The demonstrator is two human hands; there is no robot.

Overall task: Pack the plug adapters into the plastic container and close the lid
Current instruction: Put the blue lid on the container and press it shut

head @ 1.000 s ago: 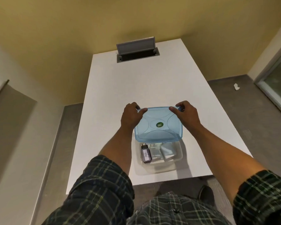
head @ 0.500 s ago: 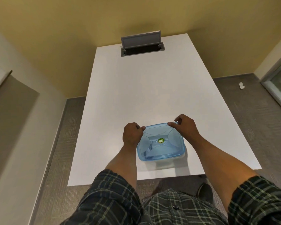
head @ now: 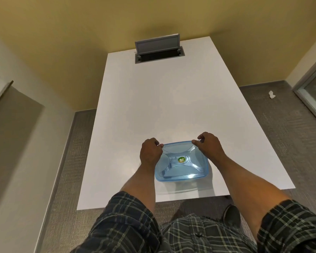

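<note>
Since a second ago, the lid (head: 181,161) has been brought down from a raised, tilted position, where a dark adapter was exposed in the open container beneath, and it is now laid flat over the container (head: 182,178), covering it fully. The container is seen only as a pale rim under the lid's near edge. Faint shapes are made out through the blue translucent plastic, too blurred to be identified. A small green round sticker (head: 182,159) is carried at the lid's centre.

The lid's far left corner is pinched by the left hand (head: 150,152), fingers curled over the edge. The far right corner is gripped likewise by the right hand (head: 209,146), thumb and fingertips closed on the rim. Both grips are unchanged from the earlier frames.

The container is set near the near edge of a white table (head: 153,106), slightly right of its middle. At the table's far end, a grey cable hatch (head: 159,48) is stood open. The table is backed by a yellow wall (head: 98,33) and surrounded by grey carpet (head: 281,125), on which a scrap of white paper (head: 271,94) is left at the right. Plaid sleeves (head: 128,221) are seen at the bottom.
</note>
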